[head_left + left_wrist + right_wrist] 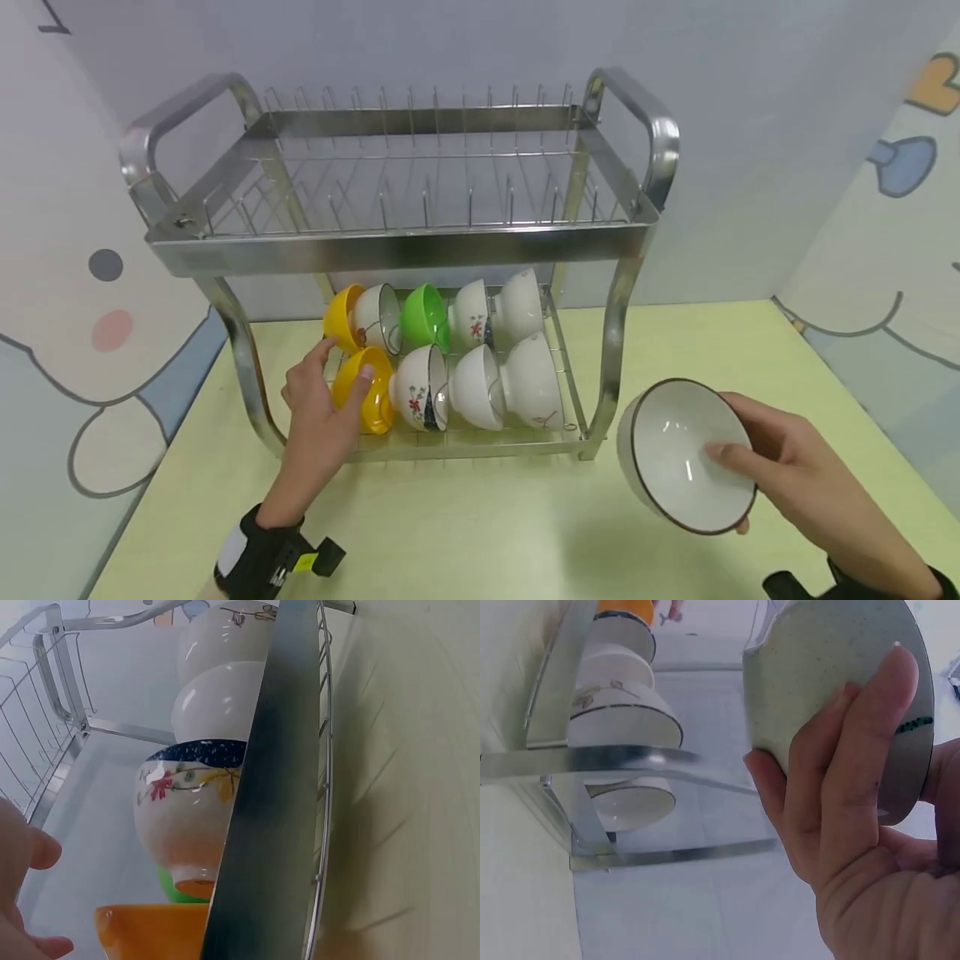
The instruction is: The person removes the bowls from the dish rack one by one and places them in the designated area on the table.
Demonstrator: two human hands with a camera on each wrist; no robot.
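Note:
My right hand (795, 471) holds a white bowl (686, 458) with a dark rim, to the right of a metal dish rack (405, 250). The thumb lies inside the bowl, and in the right wrist view the other fingers (855, 772) support its outside. My left hand (318, 412) is at the lower tier's left end, its thumb in front of a yellow bowl (377, 392) and its fingertips near another yellow bowl (343, 317) behind. In the left wrist view its spread fingers (43, 849) stand apart from the orange-yellow bowl (154, 930).
Two rows of tilted bowls fill the lower tier: a flowered bowl (415, 392), a green bowl (425, 317) and several white ones (532, 379). Wire dividers line the upper tier. A curved leg (617, 333) stands between the rack's bowls and the held bowl. The table (495, 525) is pale yellow.

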